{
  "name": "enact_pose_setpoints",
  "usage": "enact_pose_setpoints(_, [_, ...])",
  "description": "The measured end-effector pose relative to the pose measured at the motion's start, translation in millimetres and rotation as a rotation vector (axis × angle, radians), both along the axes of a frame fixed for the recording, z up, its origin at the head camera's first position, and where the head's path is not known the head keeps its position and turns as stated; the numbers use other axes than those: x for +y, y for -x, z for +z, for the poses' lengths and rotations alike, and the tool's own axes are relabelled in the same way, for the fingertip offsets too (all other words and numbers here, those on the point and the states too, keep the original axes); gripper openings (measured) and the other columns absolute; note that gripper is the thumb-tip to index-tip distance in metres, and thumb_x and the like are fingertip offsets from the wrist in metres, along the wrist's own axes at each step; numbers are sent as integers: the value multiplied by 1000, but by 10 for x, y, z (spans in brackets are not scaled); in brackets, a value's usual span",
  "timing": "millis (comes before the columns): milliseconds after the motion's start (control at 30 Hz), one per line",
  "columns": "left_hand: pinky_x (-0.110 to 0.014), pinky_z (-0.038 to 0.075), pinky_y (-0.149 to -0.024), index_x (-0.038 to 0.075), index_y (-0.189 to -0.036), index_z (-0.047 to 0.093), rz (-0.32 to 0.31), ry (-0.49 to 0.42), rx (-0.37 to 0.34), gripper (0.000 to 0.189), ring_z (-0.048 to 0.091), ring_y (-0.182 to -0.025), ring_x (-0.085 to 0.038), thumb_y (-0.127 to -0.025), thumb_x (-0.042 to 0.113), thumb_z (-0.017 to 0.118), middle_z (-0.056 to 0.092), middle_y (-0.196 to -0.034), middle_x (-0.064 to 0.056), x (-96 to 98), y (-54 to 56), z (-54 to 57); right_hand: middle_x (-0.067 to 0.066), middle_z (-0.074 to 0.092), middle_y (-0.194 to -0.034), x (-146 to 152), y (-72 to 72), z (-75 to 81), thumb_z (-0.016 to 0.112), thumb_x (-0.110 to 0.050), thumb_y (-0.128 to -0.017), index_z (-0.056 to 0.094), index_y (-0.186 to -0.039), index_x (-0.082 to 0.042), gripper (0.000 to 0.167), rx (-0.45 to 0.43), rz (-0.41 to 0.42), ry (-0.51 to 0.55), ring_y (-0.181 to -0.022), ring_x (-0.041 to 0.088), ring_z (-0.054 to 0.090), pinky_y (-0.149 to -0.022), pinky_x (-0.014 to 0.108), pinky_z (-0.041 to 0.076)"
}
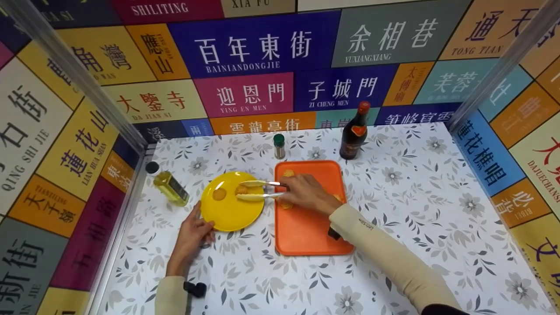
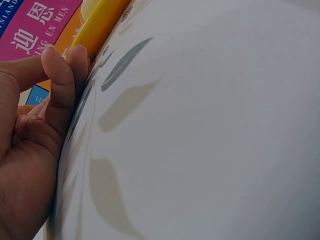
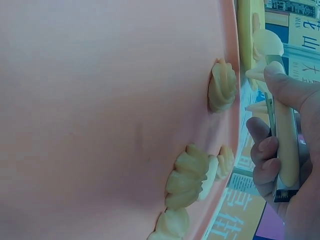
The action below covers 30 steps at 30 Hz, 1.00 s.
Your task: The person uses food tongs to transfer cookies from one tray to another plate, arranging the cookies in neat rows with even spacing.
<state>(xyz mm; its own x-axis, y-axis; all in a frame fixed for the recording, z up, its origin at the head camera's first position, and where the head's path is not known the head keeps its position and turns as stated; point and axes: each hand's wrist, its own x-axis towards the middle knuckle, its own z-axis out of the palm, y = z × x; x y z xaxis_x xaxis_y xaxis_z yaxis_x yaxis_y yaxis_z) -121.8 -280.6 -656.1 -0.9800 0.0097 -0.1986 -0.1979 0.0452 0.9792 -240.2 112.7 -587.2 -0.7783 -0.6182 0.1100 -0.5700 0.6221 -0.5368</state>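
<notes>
Two golden, shell-like pieces lie on the yellow plate (image 1: pixel 232 216), left of centre in the frame: the left piece (image 1: pixel 219 194) sits alone, and the right piece (image 1: pixel 241 190) lies between the tips of the tongs (image 1: pixel 258 197); whether the tips grip it I cannot tell. The right hand (image 1: pixel 308 192), near the middle of the frame, has its thumb and curled fingers closed round the tongs, squeezing the two arms from either side, as the right wrist view also shows. The left hand (image 1: pixel 194 227) holds the plate's rim at its lower left, with the thumb at the edge and the other fingers bent beside it. Just right of the plate lies the orange tray (image 1: pixel 313 234), partly under the right hand and forearm. Several ridged pieces (image 3: pixel 187 177) rest on it, seen more closely in the right wrist view. A bottle of yellow oil (image 1: pixel 171 188) with a black cap stands at the left of the frame, near the plate. At upper centre is a small green-capped shaker (image 1: pixel 279 148), and to its right stands a dark bottle (image 1: pixel 354 135) with a red cap. All of these are on a white cloth (image 1: pixel 402 210) patterned with grey leaves and flowers.
</notes>
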Motion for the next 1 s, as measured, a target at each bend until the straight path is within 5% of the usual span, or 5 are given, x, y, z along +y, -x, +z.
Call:
enact_pose_setpoints(867, [-29,55,-55,24,-178,22,6,16,-38,86,62,-59,-23,-109,10,70,70,-82,-24,-10,6,-10,-2,48,-73,-219,121,14,80,-49,-101,71,-109,-14,36,-6,-15,-56,-61,15,50,-57,29,38])
enact_pose_setpoints(1000, [-28,55,-55,22,-178,21,6,34,-31,86,61,-58,-22,-108,9,70,70,-82,-24,-13,4,-3,-2,43,-70,-259,139,-2,78,-52,-102,71,-103,-10,43,53,-7,-61,-60,15,49,-56,29,36])
